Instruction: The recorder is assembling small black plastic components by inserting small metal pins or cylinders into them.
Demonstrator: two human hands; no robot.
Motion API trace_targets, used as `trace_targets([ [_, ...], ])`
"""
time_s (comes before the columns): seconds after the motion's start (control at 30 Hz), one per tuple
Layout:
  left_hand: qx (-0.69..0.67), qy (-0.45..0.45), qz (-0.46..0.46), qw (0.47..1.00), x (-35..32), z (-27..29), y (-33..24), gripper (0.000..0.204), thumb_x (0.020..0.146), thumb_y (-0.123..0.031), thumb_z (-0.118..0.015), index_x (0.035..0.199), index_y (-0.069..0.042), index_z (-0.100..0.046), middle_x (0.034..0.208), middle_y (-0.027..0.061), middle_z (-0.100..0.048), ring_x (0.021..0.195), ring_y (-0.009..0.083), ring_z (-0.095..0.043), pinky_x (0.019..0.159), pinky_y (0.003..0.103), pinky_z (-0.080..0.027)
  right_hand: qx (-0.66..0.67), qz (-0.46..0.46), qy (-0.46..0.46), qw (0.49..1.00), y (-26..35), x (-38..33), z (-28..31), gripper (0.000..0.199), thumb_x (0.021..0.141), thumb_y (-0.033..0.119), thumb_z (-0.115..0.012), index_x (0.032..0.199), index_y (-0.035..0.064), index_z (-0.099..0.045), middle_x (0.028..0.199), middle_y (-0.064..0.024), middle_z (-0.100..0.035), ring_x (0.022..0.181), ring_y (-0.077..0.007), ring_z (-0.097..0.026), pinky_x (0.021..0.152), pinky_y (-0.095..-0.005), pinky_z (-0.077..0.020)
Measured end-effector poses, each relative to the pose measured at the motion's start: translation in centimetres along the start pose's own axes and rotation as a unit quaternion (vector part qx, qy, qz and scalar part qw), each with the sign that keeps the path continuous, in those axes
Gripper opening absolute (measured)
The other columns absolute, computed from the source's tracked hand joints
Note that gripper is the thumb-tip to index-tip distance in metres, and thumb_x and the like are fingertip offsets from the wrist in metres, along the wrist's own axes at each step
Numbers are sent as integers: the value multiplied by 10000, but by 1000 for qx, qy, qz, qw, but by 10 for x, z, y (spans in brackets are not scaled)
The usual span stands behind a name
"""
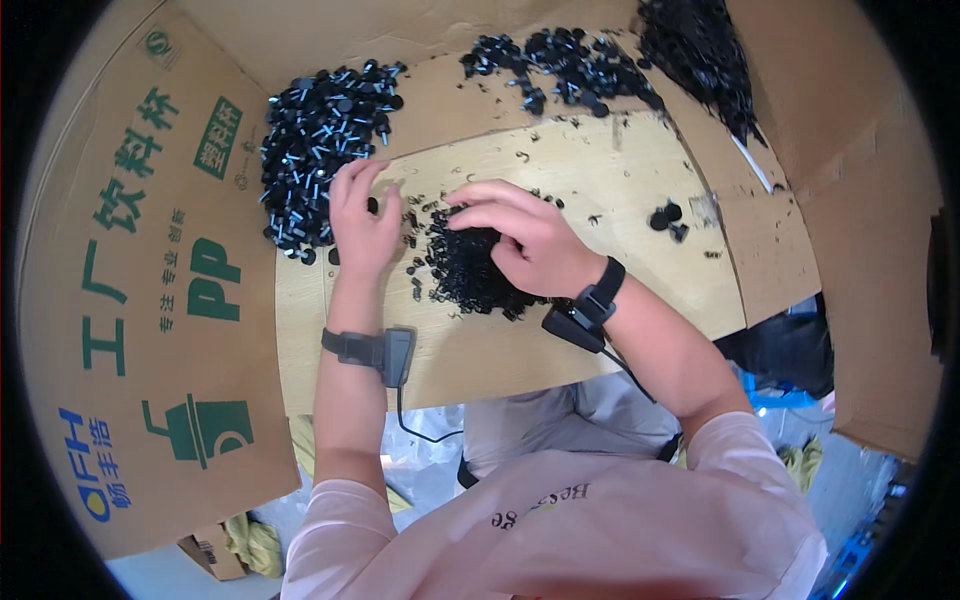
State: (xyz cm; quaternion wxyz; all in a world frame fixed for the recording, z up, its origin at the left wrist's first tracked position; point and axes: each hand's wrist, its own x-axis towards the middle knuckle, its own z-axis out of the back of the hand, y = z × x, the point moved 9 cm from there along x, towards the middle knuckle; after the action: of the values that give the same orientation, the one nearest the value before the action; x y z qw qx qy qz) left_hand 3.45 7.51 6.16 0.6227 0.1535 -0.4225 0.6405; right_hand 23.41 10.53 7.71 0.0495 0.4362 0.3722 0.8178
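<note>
At the right edge of a heap of black round-headed knobs with silver screw shanks (pixel 310 140) is my left hand (pixel 362 220). Its fingers are bent and the thumb stands apart from them. A dark round piece (pixel 373 205) shows in the gap between them; whether the hand touches it I cannot make out. My right hand (pixel 535 240) reaches over a pile of small black clip-like pieces (pixel 465 265), with its fingers spread and curved and the thumb low against the pile. Nothing shows gripped in it, though its palm side is hidden.
More screw knobs (pixel 570 65) lie along the far side. A few black knobs (pixel 667 215) sit on the right of the wooden board (pixel 640 280). A heap of thin black parts (pixel 700 60) fills the far right corner. Cardboard walls (pixel 180 270) enclose the board; cables hang from both wrist straps.
</note>
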Motion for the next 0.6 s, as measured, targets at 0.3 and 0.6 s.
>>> trace_targets([
  [0.3, -75, 31, 40, 996, -5, -3, 1, 289, 802, -40, -666, 1090, -43, -650, 1146, 110, -579, 984, 247, -605, 827, 318, -503, -241, -163, -76, 954, -14, -26, 120, 237, 754, -31, -613, 970, 36, -683, 980, -107, -650, 841, -282, -602, 757, -333, -501],
  [0.6, -122, 41, 27, 991, -7, -7, -10, 245, 816, -49, -657, 1061, -43, -663, 1124, 93, -592, 982, 230, -607, 815, 307, -495, -350, -255, 148, 889, -44, -73, 143, 255, 720, 1, -718, 971, 36, -692, 948, -110, -663, 948, -302, -579, 844, -367, -470],
])
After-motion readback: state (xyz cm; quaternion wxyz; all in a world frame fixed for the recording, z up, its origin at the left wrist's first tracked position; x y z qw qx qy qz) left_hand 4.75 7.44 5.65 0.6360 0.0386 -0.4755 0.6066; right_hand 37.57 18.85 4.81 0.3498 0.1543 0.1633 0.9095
